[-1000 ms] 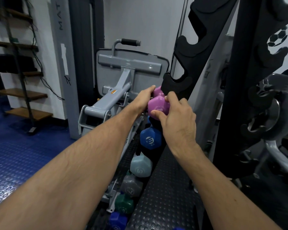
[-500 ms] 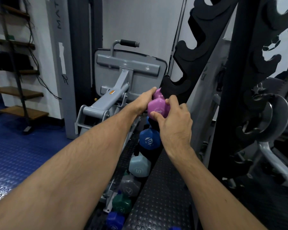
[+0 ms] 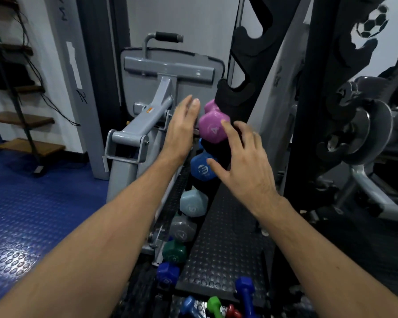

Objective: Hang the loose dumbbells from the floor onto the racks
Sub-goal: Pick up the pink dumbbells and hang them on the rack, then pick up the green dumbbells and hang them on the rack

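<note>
Hanging in a slot of the black rack [image 3: 237, 104], the purple dumbbell [image 3: 213, 127] sits at the top of a slanting column of dumbbells, its near hexagonal end marked with a 4. The head camera shows both bare forearms reaching toward it. The left hand [image 3: 182, 127] is flat with straight fingers held together, just beside the dumbbell's left side and not gripping it. The right hand [image 3: 246, 161] has its fingers spread apart and relaxed; one fingertip [image 3: 224, 123] lies at the dumbbell's right edge (whether it actually touches cannot be told).

Below the purple one, each in its own slot, hang a blue dumbbell [image 3: 202, 167], a pale blue dumbbell [image 3: 192, 203], a grey dumbbell [image 3: 182, 229], a dark green dumbbell [image 3: 174, 251] and a dark blue dumbbell [image 3: 168, 273]. On the black studded floor mat [image 3: 225, 249] near the bottom edge lie loose dumbbells [image 3: 216, 305] in blue, green and red. A grey gym machine [image 3: 152, 104] stands to the left of the rack.
</note>
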The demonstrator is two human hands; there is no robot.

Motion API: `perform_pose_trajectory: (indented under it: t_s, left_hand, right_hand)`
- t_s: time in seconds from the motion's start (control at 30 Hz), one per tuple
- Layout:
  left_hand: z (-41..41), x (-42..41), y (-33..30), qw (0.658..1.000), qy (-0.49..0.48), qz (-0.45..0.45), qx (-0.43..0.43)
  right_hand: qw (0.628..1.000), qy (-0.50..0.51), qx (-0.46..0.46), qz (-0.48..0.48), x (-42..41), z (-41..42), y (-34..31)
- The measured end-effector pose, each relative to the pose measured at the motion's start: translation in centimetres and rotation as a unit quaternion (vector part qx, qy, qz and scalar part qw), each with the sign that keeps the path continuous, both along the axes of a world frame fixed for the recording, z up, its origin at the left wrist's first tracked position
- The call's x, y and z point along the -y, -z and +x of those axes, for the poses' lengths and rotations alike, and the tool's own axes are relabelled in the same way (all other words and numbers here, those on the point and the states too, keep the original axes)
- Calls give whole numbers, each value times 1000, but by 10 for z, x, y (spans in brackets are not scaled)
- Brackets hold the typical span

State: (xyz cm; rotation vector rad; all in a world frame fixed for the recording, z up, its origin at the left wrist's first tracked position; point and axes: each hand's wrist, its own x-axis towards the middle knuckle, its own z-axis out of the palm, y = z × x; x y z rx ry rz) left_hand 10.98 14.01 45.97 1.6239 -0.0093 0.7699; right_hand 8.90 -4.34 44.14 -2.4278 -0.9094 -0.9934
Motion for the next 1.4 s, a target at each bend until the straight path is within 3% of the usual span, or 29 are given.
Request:
perform_pose_trajectory:
  t_s: [0.17,0.3,0.43,0.63,0.77,0.93,1.13,1.4]
  left_hand:
    - [-60,18,59,997,-46,58,30]
    - [-107,38,142,994,-63,80,-46]
    - [-142,56,231,988,-77,48,-127]
    - [-178,89,338,960,-81,-38,-267]
    - [-192,103,399,931,-43,-70,-355]
    - [-187,111,461,885,14,-41,-463]
    - [-145,115,512,846,43,-43,-530]
    - [-66,116,569,835,72,7,-545]
  right_hand:
    - [997,-39,-60,-1,30,-18,57]
    - [986,-24,-164,-23,55,-36,126]
    - [957,-20,-289,-31,78,-56,204]
    - [863,37,-504,-8,106,-86,324]
    - [807,71,-586,13,118,-102,379]
    - [755,103,-643,78,126,-110,435]
    - [684,126,-692,193,122,-96,499]
    - [577,165,-711,366,108,-69,567]
